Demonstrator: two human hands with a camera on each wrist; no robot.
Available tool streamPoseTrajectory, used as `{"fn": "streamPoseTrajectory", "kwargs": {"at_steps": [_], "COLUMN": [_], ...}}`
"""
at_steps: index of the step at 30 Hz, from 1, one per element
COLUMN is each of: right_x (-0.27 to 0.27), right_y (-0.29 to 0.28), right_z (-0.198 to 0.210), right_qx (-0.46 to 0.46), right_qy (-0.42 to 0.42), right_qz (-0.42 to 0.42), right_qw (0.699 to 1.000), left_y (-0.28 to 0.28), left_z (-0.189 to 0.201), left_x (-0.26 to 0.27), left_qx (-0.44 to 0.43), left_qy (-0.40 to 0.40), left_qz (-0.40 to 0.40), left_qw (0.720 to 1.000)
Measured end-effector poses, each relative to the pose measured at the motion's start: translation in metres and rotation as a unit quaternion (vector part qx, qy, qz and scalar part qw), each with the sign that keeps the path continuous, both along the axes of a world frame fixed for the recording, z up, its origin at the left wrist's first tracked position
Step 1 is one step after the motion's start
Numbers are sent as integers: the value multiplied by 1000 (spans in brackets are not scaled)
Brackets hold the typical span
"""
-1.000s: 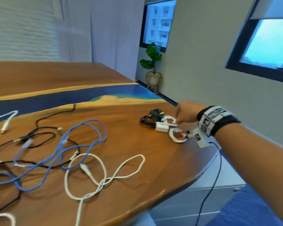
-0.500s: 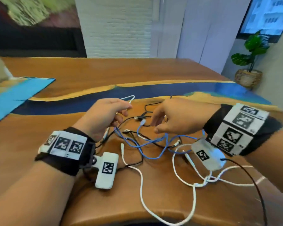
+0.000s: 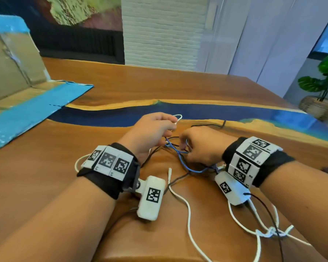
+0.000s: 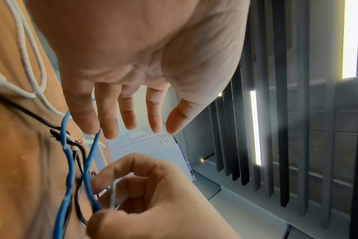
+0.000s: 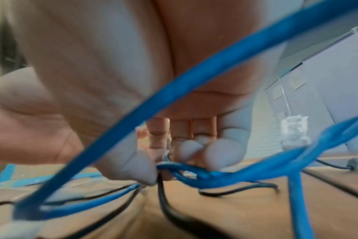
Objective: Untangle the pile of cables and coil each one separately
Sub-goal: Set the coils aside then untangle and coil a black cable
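Untangling is under way: my right hand (image 3: 201, 146) pinches the blue cable (image 5: 231, 174) where it crosses a black cable (image 5: 170, 205) on the counter (image 3: 64, 148). My left hand (image 4: 145, 67) hovers with fingers spread, holding nothing. Next, I judge, thread blue free.

Both hands are now in over the tangle on the counter (image 3: 225, 87). The right hand (image 3: 201, 146), away at the far edge a second ago, now has curled fingers in the blue cable (image 3: 186, 163). The left hand (image 3: 150, 133) is nearer it, fingers slack.
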State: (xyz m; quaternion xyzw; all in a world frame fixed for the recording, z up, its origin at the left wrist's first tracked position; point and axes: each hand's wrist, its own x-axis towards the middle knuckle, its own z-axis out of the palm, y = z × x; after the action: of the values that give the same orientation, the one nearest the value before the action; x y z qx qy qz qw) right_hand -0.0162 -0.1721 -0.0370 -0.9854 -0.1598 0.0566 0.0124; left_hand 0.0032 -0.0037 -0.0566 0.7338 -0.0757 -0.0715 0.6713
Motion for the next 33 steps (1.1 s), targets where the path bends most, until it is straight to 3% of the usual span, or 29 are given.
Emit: {"fn": "streamPoseTrajectory", "kwargs": {"at_steps": [5, 9, 13, 15, 19, 23, 29, 31, 33], "right_x": [0, -8, -15, -15, -14, -13, -16, -13, -9], "right_y": [-10, -17, -16, -20, -32, -48, -62, -63, -59], "right_z": [15, 22, 12, 10, 14, 17, 22, 27, 31], "right_qx": [111, 191, 199, 208, 232, 205, 127, 105, 159], "right_qy": [-97, -144, -202, -226, -216, -158, -18, -60, -162], "right_qz": [-28, -13, 16, 20, -9, -48, -106, -127, -128], "right_qw": [989, 971, 959, 951, 949, 965, 986, 985, 965], "left_y": [7, 9, 8, 8, 9, 12, 11, 13, 15], "left_z": [6, 8, 6, 6, 6, 11, 9, 10, 12], "left_x": [1, -2, -7, -6, -1, 3, 1, 1, 0], "left_qx": [-29, 25, 121, 132, 63, 16, 57, 73, 63], "left_qy": [8, 0, -49, -70, -71, -52, -111, -134, -146], "left_qz": [44, 3, -80, -64, 38, 118, 120, 110, 87], "left_qw": [999, 1000, 988, 987, 995, 992, 985, 982, 983]}}
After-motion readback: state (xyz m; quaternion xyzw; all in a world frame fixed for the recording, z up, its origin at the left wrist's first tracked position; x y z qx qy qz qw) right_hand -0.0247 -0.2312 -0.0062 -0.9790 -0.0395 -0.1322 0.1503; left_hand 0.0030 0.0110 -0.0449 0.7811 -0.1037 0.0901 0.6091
